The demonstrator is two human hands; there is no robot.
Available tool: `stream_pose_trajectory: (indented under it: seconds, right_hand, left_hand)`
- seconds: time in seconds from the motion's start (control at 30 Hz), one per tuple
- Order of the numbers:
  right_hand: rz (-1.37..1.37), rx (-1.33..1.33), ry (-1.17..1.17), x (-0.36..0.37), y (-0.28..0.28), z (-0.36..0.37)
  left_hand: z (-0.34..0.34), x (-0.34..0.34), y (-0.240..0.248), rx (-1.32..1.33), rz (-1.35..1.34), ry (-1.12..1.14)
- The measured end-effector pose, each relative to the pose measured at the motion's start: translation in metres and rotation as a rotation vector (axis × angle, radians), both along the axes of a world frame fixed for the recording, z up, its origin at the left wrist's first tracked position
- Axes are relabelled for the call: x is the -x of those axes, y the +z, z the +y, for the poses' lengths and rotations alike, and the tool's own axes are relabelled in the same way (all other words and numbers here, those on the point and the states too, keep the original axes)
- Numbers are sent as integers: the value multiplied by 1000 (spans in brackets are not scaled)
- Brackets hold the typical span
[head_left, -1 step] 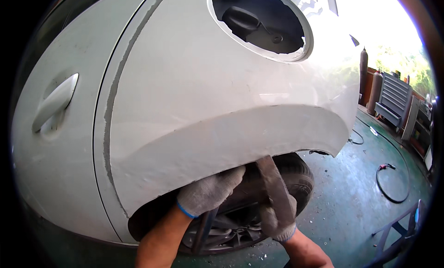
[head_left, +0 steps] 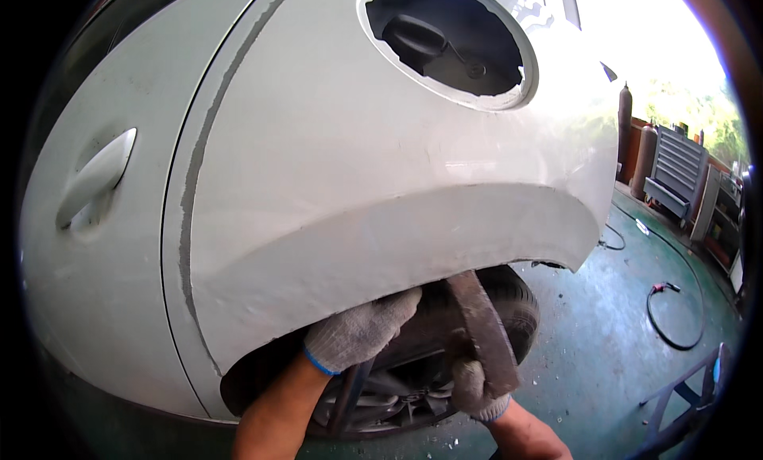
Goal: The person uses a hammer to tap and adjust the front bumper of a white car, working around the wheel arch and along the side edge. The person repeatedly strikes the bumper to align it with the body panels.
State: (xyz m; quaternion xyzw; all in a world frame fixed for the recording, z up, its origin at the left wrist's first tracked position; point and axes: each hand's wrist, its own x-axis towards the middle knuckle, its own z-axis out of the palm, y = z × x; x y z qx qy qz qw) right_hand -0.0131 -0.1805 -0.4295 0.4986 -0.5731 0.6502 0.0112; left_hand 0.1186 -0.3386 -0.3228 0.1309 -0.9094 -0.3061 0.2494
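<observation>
The white car's wheel arch [head_left: 445, 222] curves above a black tyre [head_left: 520, 313] and a dark wheel [head_left: 397, 404]. My left hand [head_left: 358, 329], in a grey knit glove with a blue cuff, is closed up against the arch's lower edge. Its fingertips are hidden, and so is whatever they grip. From beneath that hand a dark bar-like part [head_left: 350, 396] slants down across the wheel; I cannot tell whether it is held. My right hand [head_left: 475, 390], gloved too, grips a long flat metal bar [head_left: 485, 329]. The bar's upper end meets the arch's lip in front of the tyre.
A door handle [head_left: 99, 178] sticks out at left. Above the arch is a round opening [head_left: 445, 39] with a jagged inner edge. To the right, a hose [head_left: 652, 313] loops over the green floor [head_left: 580, 357], near a dark stand [head_left: 683, 404]. A tool cabinet [head_left: 675, 170] and gas cylinders [head_left: 644, 158] stand behind.
The metal bar in my right hand has swung slightly right and down, its broad face turned more toward me. The right hand shifted a little with it. My left hand stays in place.
</observation>
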Motion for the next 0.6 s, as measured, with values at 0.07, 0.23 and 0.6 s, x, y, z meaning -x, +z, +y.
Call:
stream_pose_trajectory:
  seconds: [0.07,0.23,0.6]
  right_hand:
    - [14,-36,-49,-5,-18,11]
    - [275,164,125,24,-18,12]
    - [-12,-63,-10,5,-14,22]
  left_hand:
    - [-7,-4,-8,307,65,-40]
    - [-8,7,-10,591,178,-55]
    - [3,6,3,-25,62,-4]
